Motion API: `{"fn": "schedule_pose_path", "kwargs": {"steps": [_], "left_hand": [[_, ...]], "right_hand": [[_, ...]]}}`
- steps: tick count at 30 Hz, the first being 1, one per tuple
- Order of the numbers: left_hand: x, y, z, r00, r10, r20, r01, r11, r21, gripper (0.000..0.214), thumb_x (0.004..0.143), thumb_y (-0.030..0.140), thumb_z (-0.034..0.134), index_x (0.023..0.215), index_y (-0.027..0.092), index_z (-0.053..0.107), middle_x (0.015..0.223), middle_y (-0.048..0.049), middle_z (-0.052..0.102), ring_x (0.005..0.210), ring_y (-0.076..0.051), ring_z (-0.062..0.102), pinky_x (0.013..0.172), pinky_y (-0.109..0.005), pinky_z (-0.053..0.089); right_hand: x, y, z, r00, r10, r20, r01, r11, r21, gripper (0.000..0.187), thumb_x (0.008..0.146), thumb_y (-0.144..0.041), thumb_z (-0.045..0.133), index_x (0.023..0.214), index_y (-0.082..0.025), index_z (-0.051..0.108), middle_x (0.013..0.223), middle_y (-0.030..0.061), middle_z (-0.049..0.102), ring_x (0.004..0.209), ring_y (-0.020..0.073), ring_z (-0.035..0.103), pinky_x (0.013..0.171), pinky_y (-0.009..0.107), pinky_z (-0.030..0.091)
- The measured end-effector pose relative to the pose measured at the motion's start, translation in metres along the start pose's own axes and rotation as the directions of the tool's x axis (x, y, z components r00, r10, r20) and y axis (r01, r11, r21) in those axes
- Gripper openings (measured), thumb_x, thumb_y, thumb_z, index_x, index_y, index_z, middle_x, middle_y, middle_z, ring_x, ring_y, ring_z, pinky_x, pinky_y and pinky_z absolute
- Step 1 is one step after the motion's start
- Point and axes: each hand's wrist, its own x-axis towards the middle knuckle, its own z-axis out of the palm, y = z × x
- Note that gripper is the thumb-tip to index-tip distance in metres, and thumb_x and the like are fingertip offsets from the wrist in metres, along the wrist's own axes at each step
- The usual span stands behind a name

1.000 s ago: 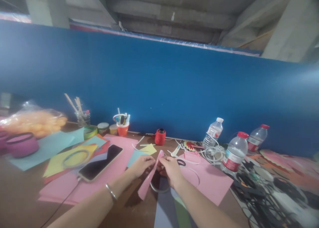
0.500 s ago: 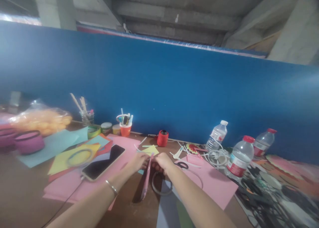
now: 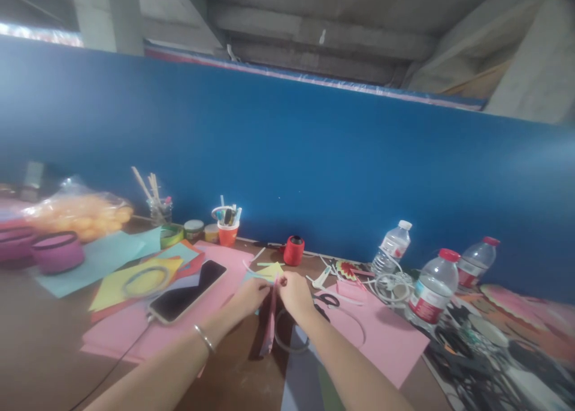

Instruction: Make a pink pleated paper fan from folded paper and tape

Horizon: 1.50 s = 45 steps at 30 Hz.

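Both my hands meet over the brown table near its middle. My left hand [image 3: 252, 294], with a thin bracelet on its wrist, pinches the top of a folded pink paper strip [image 3: 270, 321]. From the other side my right hand [image 3: 294, 292] pinches the same top end. The strip hangs edge-on between them, its lower end near the table. A grey ring [image 3: 287, 334] lies under my right wrist. Black-handled scissors [image 3: 329, 300] rest just right of my right hand on a pink sheet [image 3: 381, 333].
A phone [image 3: 187, 291] lies on coloured paper sheets at left. A red thread spool [image 3: 293, 250], an orange pen cup [image 3: 228, 231], small jars and a purple bowl [image 3: 58, 252] stand near the blue wall. Three water bottles [image 3: 429, 288] and tangled cables [image 3: 476, 363] fill the right.
The pink strip has turned from a slanted, flat-on view to edge-on and nearly vertical. Both hands have closed in together at its top and shifted slightly away from me.
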Motion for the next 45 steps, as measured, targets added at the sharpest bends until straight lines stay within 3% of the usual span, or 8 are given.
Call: {"fn": "schedule_pose_path", "kwargs": {"steps": [13, 19, 24, 30, 36, 38, 42, 45], "left_hand": [[-0.002, 0.005, -0.001, 0.993, 0.115, -0.039, -0.101, 0.96, 0.26, 0.02, 0.062, 0.012, 0.049, 0.045, 0.019, 0.055, 0.047, 0.0014, 0.053, 0.047, -0.013, 0.045, 0.053, -0.025, 0.033], [0.0, -0.002, -0.002, 0.989, 0.149, 0.014, -0.142, 0.905, 0.402, 0.025, 0.068, 0.012, 0.041, 0.065, 0.017, 0.065, 0.072, -0.0041, 0.067, 0.067, -0.019, 0.057, 0.066, -0.029, 0.04], [0.0, -0.005, -0.003, 0.988, 0.155, 0.029, -0.15, 0.866, 0.476, 0.029, 0.069, 0.011, 0.039, 0.074, 0.017, 0.067, 0.076, -0.0048, 0.068, 0.07, -0.019, 0.059, 0.068, -0.029, 0.042], [-0.005, -0.003, -0.001, 0.986, 0.163, 0.021, -0.151, 0.85, 0.505, 0.029, 0.07, 0.013, 0.038, 0.072, 0.017, 0.067, 0.072, -0.0032, 0.067, 0.067, -0.018, 0.059, 0.063, -0.028, 0.043], [-0.004, -0.002, -0.001, 0.98, 0.197, 0.003, -0.172, 0.846, 0.505, 0.026, 0.073, 0.015, 0.04, 0.074, 0.018, 0.066, 0.075, -0.0031, 0.067, 0.071, -0.019, 0.059, 0.068, -0.03, 0.043], [-0.003, 0.0, 0.0, 0.977, 0.214, -0.007, -0.182, 0.848, 0.497, 0.025, 0.074, 0.016, 0.041, 0.079, 0.019, 0.066, 0.084, -0.0036, 0.068, 0.08, -0.019, 0.06, 0.075, -0.03, 0.043], [0.0, 0.01, 0.003, 0.971, 0.236, -0.04, -0.187, 0.851, 0.491, 0.023, 0.075, 0.019, 0.044, 0.086, 0.019, 0.065, 0.091, -0.0037, 0.068, 0.082, -0.018, 0.06, 0.076, -0.028, 0.044], [0.006, 0.018, 0.0, 0.97, 0.238, -0.049, -0.181, 0.842, 0.508, 0.022, 0.078, 0.021, 0.045, 0.091, 0.018, 0.063, 0.096, -0.0035, 0.066, 0.084, -0.017, 0.059, 0.078, -0.027, 0.045]], "right_hand": [[0.002, 0.005, 0.002, 0.985, -0.169, -0.033, 0.164, 0.981, -0.106, 0.013, 0.074, -0.014, 0.052, 0.071, -0.019, 0.063, 0.073, 0.0038, 0.066, 0.069, 0.0166, 0.059, 0.062, 0.023, 0.035], [0.001, 0.004, -0.007, 0.973, -0.222, -0.058, 0.219, 0.975, -0.044, 0.017, 0.078, -0.018, 0.048, 0.078, -0.02, 0.065, 0.08, 0.0024, 0.068, 0.073, 0.0153, 0.061, 0.068, 0.021, 0.04], [0.003, 0.002, -0.024, 0.967, -0.248, -0.051, 0.249, 0.969, 0.009, 0.024, 0.081, -0.019, 0.043, 0.089, -0.021, 0.065, 0.089, 0.0005, 0.069, 0.082, 0.0139, 0.062, 0.075, 0.02, 0.042], [0.009, 0.021, -0.051, 0.99, -0.124, -0.063, 0.119, 0.99, -0.073, 0.024, 0.081, -0.025, 0.041, 0.087, -0.021, 0.064, 0.089, 0.0016, 0.068, 0.083, 0.0155, 0.062, 0.075, 0.024, 0.042], [-0.003, 0.055, -0.076, 0.986, 0.072, 0.151, -0.026, 0.957, -0.289, 0.007, 0.061, -0.014, 0.059, 0.058, -0.019, 0.063, 0.061, 0.0032, 0.066, 0.062, 0.0178, 0.062, 0.056, 0.024, 0.041], [-0.008, 0.062, -0.078, 0.967, 0.131, 0.22, -0.044, 0.931, -0.361, 0.008, 0.053, -0.011, 0.064, 0.05, -0.018, 0.061, 0.057, 0.0046, 0.065, 0.059, 0.0196, 0.063, 0.053, 0.024, 0.041], [-0.009, 0.066, -0.073, 0.949, 0.198, 0.245, -0.066, 0.885, -0.46, 0.009, 0.052, -0.014, 0.067, 0.06, -0.018, 0.065, 0.071, 0.0086, 0.069, 0.073, 0.0238, 0.065, 0.059, 0.027, 0.044], [-0.005, 0.068, -0.069, 0.923, 0.264, 0.279, -0.09, 0.856, -0.509, 0.015, 0.044, -0.013, 0.071, 0.058, -0.016, 0.065, 0.069, 0.0105, 0.069, 0.069, 0.0269, 0.066, 0.056, 0.03, 0.046]]}}
